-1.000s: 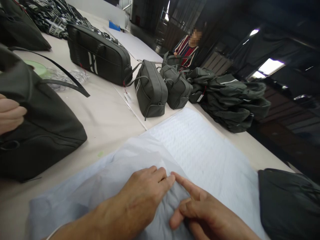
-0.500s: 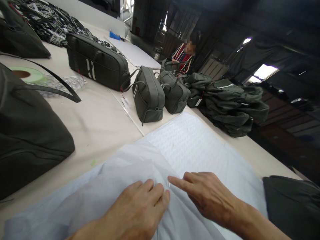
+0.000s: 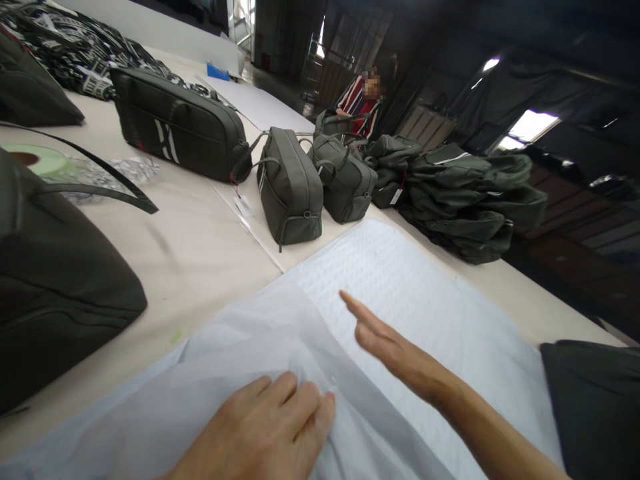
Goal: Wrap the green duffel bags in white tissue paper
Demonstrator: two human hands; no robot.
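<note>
Lying across the near side of the counter (image 3: 200, 260), a thin pale sheet (image 3: 220, 347) is wrinkling under the left hand (image 3: 265, 427) and partly covering a dimpled white pad (image 3: 400, 280). The left fingers are bending down onto the sheet; whether they are pinching a fold or only pressing, I cannot tell. The right hand (image 3: 393, 347) is gripping nothing: its fingers are extending over the pad, just beyond the sheet's slanting edge, and whether they are touching the pad is unclear. The sheet is looking light, soft and limp, so it is probably going to crease and slip rather than keep a shape, and a hard tug might tear it. That slanting edge between the hands is seemingly offering the best hold, with a gentle pinch there and a flat palm steadying the rest. A dark bag (image 3: 60, 280) is standing to the left; a grey-green bag (image 3: 293, 183) is standing beyond the pad.
</note>
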